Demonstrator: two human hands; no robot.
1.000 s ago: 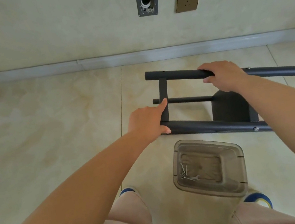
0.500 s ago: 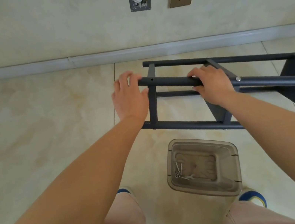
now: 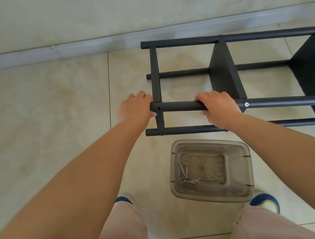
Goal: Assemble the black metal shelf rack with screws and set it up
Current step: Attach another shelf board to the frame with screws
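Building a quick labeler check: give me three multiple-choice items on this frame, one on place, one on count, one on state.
1. Where is the clear bin?
A. on the floor between the feet
B. on a shelf
C. against the wall

2. How many hands are on the black rack?
A. none
B. one
C. two

3. How does the rack stand?
A. upright
B. on its side
C. in separate pieces

Answers:
1 A, it sits on the tiles near both shoes.
2 C, left hand and right hand both grip the near tube.
3 B, its shelf panels stand vertical.
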